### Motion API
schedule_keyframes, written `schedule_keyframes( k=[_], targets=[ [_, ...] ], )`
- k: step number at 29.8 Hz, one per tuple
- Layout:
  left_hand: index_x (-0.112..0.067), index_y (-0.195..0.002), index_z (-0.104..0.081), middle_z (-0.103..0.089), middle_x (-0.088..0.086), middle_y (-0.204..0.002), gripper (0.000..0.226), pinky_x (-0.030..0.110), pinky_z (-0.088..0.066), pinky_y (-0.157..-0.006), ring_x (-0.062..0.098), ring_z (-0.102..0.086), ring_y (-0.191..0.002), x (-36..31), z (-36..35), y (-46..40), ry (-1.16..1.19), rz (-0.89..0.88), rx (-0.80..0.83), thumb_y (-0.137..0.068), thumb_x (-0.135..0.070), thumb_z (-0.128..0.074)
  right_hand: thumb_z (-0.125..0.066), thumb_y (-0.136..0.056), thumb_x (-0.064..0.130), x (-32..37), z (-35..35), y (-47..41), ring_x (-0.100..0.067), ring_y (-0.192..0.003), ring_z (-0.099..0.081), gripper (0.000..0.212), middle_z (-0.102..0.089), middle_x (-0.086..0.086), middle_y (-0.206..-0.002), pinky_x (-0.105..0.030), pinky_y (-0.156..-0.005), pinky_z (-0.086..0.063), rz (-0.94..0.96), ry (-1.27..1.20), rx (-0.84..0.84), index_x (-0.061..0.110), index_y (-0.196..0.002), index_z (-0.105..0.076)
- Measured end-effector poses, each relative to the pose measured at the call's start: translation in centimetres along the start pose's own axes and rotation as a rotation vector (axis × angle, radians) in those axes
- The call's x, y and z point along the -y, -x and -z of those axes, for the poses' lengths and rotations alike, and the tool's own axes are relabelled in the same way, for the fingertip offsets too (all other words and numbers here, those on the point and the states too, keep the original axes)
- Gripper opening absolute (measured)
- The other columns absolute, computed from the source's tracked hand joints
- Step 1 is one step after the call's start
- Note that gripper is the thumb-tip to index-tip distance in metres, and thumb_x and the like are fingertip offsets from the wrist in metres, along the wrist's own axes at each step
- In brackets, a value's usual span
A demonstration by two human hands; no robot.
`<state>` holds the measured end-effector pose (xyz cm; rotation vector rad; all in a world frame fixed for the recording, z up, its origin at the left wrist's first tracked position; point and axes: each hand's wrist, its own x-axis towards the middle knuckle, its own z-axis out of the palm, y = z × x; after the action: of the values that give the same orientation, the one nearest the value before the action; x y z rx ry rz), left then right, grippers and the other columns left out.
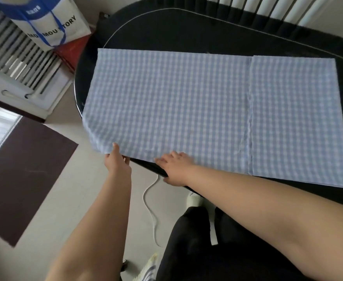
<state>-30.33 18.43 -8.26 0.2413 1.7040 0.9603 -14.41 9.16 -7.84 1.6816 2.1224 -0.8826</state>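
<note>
A blue-and-white checked cloth (197, 110) lies spread flat over a black oval table (187, 31), with a folded layer at its right end. Its near left corner overhangs the table edge. My left hand (117, 161) pinches that corner, thumb on top and fingers under the fabric. My right hand (174, 166) rests palm down on the cloth's near edge just to the right, fingers straight and spread.
A white shopping bag with blue handles (51, 21) and a red box (71, 51) stand on the floor at the far left by a radiator (14, 57). A white cable (150, 201) runs across the floor by my legs. A dark mat (24, 175) lies left.
</note>
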Motion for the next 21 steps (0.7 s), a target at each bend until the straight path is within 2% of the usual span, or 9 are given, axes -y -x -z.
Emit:
schedule_keyframes(
  k=[5,7,10,12,14,16,18,19,21],
  targets=[
    [-0.023,-0.114,-0.055,-0.062,-0.006,-0.094,0.023,0.018,-0.045,-0.059,0.007,-0.06,-0.079,-1.8,1.3,-2.0,-0.045,0.09,-0.019,-0.092,-0.027,-0.057,-0.053,-0.092,0.029,1.8,-0.1,-1.6,-0.031,-0.128,-0.033,0.062,-0.033,-0.005,-0.144,-0.045,-0.1,-0.033,-0.089,0.181,0.013,0.02,-0.147,-0.027],
    [-0.022,-0.116,-0.053,-0.062,-0.005,-0.101,0.024,0.019,-0.048,-0.054,0.009,-0.06,-0.081,-2.7,1.8,-2.6,0.038,0.177,0.008,-0.093,-0.027,-0.057,-0.053,-0.091,0.024,2.1,-0.6,-1.8,-0.03,-0.126,-0.034,0.063,-0.033,-0.005,-0.143,-0.044,-0.098,-0.033,-0.108,0.207,-0.01,0.019,-0.147,-0.026],
    [-0.013,-0.127,-0.05,-0.058,0.002,-0.107,0.033,0.029,-0.06,-0.062,0.016,-0.06,-0.092,-3.6,1.3,-2.0,0.057,0.139,0.048,-0.096,-0.02,-0.053,-0.052,-0.09,0.017,2.2,-1.3,-1.8,-0.029,-0.126,-0.033,0.064,-0.033,-0.003,-0.142,-0.043,-0.097,-0.033,-0.122,0.182,-0.06,0.021,-0.147,-0.025],
    [-0.007,-0.123,-0.052,-0.053,0.006,-0.107,0.029,0.031,-0.06,-0.075,0.014,-0.058,-0.081,-3.7,-0.4,0.1,-0.008,-0.01,0.014,-0.097,-0.019,-0.052,-0.055,-0.088,0.016,1.9,-1.6,-1.7,-0.028,-0.127,-0.032,0.067,-0.034,-0.002,-0.141,-0.044,-0.097,-0.033,-0.093,0.14,-0.073,0.023,-0.147,-0.025],
    [-0.01,-0.089,-0.058,-0.055,0.004,-0.087,0.013,0.027,-0.055,-0.066,0.013,-0.053,-0.068,-3.0,-2.9,4.0,-0.1,-0.216,0.024,-0.095,-0.02,-0.054,-0.055,-0.087,0.014,1.3,-2.0,-1.4,-0.03,-0.126,-0.033,0.063,-0.038,-0.004,-0.138,-0.044,-0.095,-0.033,-0.047,0.063,-0.129,0.023,-0.145,-0.031],
    [-0.014,-0.061,-0.045,-0.045,-0.002,-0.061,0.036,0.023,-0.041,-0.055,0.011,-0.041,-0.056,-1.1,-5.0,8.0,-0.367,-0.472,0.115,-0.094,-0.022,-0.055,-0.052,-0.088,0.014,0.4,-1.7,-0.7,-0.032,-0.119,-0.041,0.047,-0.048,-0.008,-0.13,-0.041,-0.089,-0.036,0.009,-0.137,-0.23,0.018,-0.135,-0.047],
    [-0.014,-0.056,-0.037,-0.041,-0.003,-0.054,0.042,0.023,-0.033,-0.051,0.014,-0.039,-0.054,1.5,-5.9,11.1,-0.767,-0.7,0.243,-0.095,-0.022,-0.053,-0.046,-0.092,0.011,-1.2,-1.0,0.8,-0.026,-0.101,-0.05,0.026,-0.058,-0.008,-0.113,-0.034,-0.08,-0.036,-0.063,-0.546,-0.306,0.015,-0.113,-0.059],
    [-0.013,-0.058,-0.039,-0.044,-0.003,-0.056,0.039,0.027,-0.032,-0.052,0.018,-0.043,-0.057,2.7,-6.2,11.9,-0.949,-0.819,0.307,-0.095,-0.019,-0.05,-0.043,-0.093,0.011,-2.5,-0.7,1.7,-0.019,-0.093,-0.051,0.023,-0.059,-0.004,-0.105,-0.031,-0.078,-0.036,-0.16,-0.739,-0.348,0.018,-0.106,-0.06],
    [-0.013,-0.078,-0.058,-0.062,0.001,-0.078,0.022,0.033,-0.037,-0.062,0.027,-0.058,-0.078,5.1,-6.7,12.7,-1.243,-0.956,0.478,-0.094,-0.015,-0.045,-0.044,-0.093,0.012,-5.7,-0.6,4.1,-0.01,-0.089,-0.052,0.025,-0.062,0.005,-0.098,-0.027,-0.078,-0.038,-0.463,-1.019,-0.543,0.019,-0.106,-0.064]
  ],
)
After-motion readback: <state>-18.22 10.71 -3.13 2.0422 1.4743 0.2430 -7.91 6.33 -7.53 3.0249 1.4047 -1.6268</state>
